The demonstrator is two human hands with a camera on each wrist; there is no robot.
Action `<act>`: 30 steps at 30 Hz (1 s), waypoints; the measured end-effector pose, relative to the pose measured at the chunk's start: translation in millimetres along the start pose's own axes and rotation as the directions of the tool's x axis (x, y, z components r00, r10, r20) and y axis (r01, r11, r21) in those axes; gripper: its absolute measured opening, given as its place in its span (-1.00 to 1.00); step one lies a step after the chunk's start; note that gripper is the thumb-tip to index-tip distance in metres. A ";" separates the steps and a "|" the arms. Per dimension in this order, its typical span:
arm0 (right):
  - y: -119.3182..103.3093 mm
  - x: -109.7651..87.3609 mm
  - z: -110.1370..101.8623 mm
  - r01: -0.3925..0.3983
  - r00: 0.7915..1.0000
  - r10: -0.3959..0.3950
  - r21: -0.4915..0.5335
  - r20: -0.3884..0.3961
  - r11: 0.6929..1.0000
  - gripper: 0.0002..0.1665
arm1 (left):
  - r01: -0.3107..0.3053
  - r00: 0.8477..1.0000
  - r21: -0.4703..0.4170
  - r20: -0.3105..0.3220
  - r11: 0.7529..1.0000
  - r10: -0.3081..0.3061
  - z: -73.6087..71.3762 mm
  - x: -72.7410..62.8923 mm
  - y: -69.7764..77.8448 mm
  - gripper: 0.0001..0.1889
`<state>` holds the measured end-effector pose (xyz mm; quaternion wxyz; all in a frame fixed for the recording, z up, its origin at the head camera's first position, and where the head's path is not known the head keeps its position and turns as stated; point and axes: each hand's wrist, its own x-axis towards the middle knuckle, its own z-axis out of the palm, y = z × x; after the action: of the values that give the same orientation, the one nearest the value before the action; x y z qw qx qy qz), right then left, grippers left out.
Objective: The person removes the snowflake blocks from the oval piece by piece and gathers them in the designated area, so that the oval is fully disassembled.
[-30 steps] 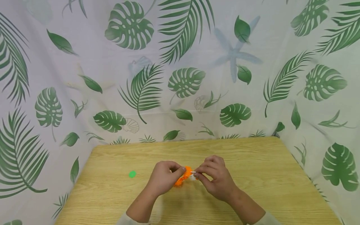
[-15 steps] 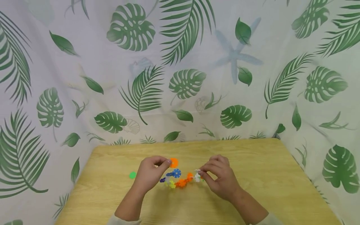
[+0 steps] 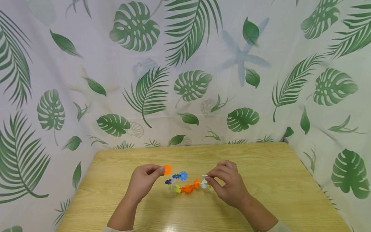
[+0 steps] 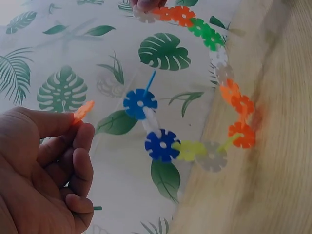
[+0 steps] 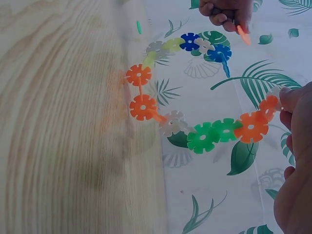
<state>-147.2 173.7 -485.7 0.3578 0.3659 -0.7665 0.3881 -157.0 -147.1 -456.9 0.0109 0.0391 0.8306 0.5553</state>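
My left hand (image 3: 142,182) pinches a loose orange snowflake disc (image 3: 167,169) between thumb and index finger. My right hand (image 3: 227,182) pinches the white end disc (image 4: 145,14) of a chain of interlocking snowflake discs. The chain curves round in an open loop, held up above the table. Its orange discs (image 5: 143,107), green discs (image 5: 202,137) and yellow disc (image 4: 187,150) show clearly in the wrist views. At the loop's free end is a blue disc (image 4: 140,103) with another blue disc (image 4: 150,83) seen edge-on. A gap separates this end from the orange disc.
The wooden table (image 3: 261,161) lies below the hands. Behind it hangs a white curtain (image 3: 185,48) printed with leaves. A loose green disc (image 5: 139,27) appears in the right wrist view; in the head view the left hand hides it.
My left hand has moved left, away from the chain, carrying the orange disc. The chain, mostly hidden earlier, now shows along its length. My right hand has shifted slightly right.
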 end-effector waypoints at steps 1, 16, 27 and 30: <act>-0.1 -0.2 -0.1 -0.003 1.000 0.003 0.000 0.001 1.000 -0.84 | 0.008 1.000 0.000 -0.008 1.000 -0.008 -1.2 0.0 -2.7 -0.78; 1.8 -2.2 -0.2 -0.017 1.000 0.017 0.001 0.001 1.000 -0.88 | 0.089 0.989 0.024 -0.118 0.996 -0.085 -27.1 0.5 -36.1 -0.73; 3.5 -1.7 1.1 -0.011 1.000 0.011 0.002 -0.004 1.000 -0.85 | 0.168 0.969 0.087 -0.196 0.982 -0.148 -53.7 6.0 -75.0 -0.62; 3.2 -1.7 1.3 -0.013 1.000 0.013 0.005 0.002 1.000 -0.86 | 0.197 0.961 0.116 -0.217 0.973 -0.169 -58.5 6.1 -84.4 -0.62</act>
<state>-149.4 174.5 -488.8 0.3536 0.3624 -0.7681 0.3920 -171.1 -232.7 -512.3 -0.0263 -0.0950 0.8633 0.4950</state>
